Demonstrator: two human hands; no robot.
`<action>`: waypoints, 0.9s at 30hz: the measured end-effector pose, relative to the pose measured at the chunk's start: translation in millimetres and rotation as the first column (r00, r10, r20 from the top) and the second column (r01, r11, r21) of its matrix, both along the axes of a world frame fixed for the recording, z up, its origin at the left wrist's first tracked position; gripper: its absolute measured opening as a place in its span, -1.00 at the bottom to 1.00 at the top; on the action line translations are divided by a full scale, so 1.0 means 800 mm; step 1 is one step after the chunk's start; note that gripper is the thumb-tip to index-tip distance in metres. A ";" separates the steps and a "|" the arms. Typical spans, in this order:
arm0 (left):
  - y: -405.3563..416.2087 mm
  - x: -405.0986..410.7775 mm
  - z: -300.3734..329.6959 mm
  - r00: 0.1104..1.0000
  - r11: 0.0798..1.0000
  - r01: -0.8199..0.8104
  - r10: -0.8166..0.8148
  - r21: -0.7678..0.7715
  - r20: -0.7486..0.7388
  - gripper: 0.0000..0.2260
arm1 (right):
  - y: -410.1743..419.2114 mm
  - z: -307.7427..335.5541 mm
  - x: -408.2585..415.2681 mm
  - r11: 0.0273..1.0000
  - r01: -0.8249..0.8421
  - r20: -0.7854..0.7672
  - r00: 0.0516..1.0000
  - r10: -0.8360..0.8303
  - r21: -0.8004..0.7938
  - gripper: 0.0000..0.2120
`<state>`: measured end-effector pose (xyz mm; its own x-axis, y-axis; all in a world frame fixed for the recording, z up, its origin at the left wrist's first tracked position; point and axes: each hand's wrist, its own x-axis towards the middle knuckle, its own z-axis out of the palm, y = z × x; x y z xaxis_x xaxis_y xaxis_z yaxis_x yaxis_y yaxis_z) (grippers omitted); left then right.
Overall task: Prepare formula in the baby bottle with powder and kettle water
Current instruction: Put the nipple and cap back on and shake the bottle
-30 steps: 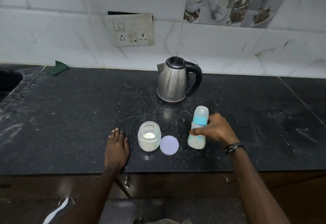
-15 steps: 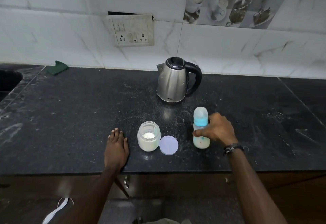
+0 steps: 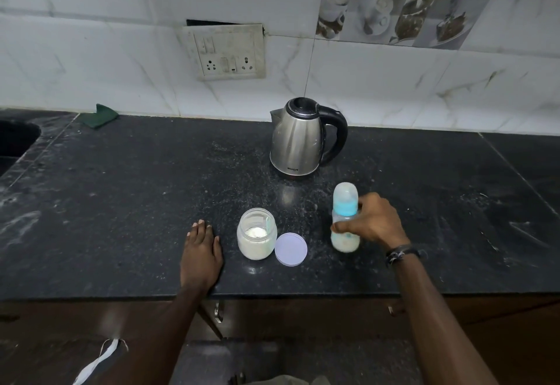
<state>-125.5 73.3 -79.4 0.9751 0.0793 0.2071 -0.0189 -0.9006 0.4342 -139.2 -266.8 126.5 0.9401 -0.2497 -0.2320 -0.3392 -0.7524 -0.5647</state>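
The baby bottle, capped with a clear dome over a blue ring, stands upright on the black counter with milky liquid in its base. My right hand is wrapped around its middle from the right. An open jar of white powder with a scoop inside stands to the left, its lilac lid lying flat beside it. My left hand rests flat on the counter left of the jar, holding nothing. A steel kettle with a black handle stands behind, lid closed.
The black stone counter is dusted with powder. A sink lies at the far left, a green cloth by the wall. A wall socket panel sits above. The counter's front edge runs just below my left hand.
The bottle was tilted one second ago and now stands upright on the counter, with my right hand still on it. My left hand has not moved.
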 end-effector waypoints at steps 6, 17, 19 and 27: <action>0.000 0.001 0.000 1.000 1.000 -0.002 0.002 0.004 0.005 -0.56 | -0.006 -0.001 0.003 0.996 -0.062 -0.027 0.998 0.063 0.067 -0.59; 0.001 0.002 -0.004 1.000 1.000 -0.010 0.010 0.002 -0.005 -0.54 | -0.014 -0.004 0.006 0.986 -0.157 -0.026 0.988 0.155 -0.060 -0.44; 0.001 0.001 -0.003 1.000 1.000 -0.009 0.009 0.001 -0.003 -0.54 | -0.015 0.000 0.004 0.980 -0.192 -0.064 0.979 0.195 0.061 -0.49; 0.001 0.003 -0.003 1.000 1.000 0.000 0.000 0.000 0.003 -0.55 | -0.007 -0.004 0.003 0.974 -0.174 -0.011 0.984 0.178 0.146 -0.57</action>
<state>-123.1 74.2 -82.2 0.9746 0.0789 0.2096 -0.0205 -0.9005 0.4345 -136.9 -272.0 123.3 0.9602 -0.0432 -0.2761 -0.2232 -0.7132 -0.6645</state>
